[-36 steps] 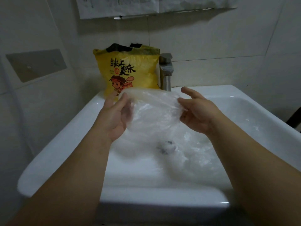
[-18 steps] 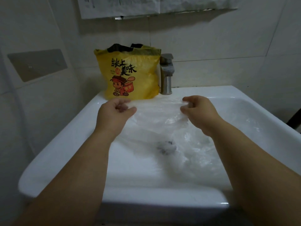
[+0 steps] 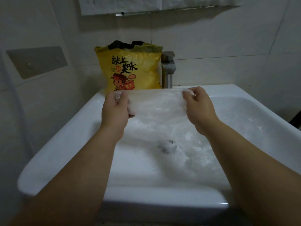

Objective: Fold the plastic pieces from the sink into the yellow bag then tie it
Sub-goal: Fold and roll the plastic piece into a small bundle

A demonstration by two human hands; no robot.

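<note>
Head view, looking down, and nearest to me are my two bare forearms, reaching out over the front rim of the white sink [image 3: 68, 144]. Down in the basin, under and to the right of my arms, lies a heap of clear plastic pieces [image 3: 195, 154], crumpled and glossy, with a dark spot [image 3: 164, 145] showing through them near the middle; I can't tell what that is. Up from the heap comes the one clear plastic sheet [image 3: 156, 105] I've got in the air, stretched flat between my hands above the back half of the basin, its lower edge trailing down toward the pile. My left hand [image 3: 114, 110] has its fingers curled in and pinches the sheet's upper left corner. My right hand [image 3: 197, 108] does the same on the upper right corner, fingers folded tight over the film. The top edge runs straight and level from fist to fist. Just behind that edge, on the sink's back ledge, stands the yellow bag [image 3: 130, 69], upright, mouth open at the top with something black poking out, a cartoon figure and black lettering on its face. Right beside it, touching or nearly so, is the metal faucet [image 3: 168, 69]. Beyond, pale wall tiles, a grey plate [image 3: 36, 61] off to the left, and paper sheets [image 3: 130, 5] hanging along the top.
</note>
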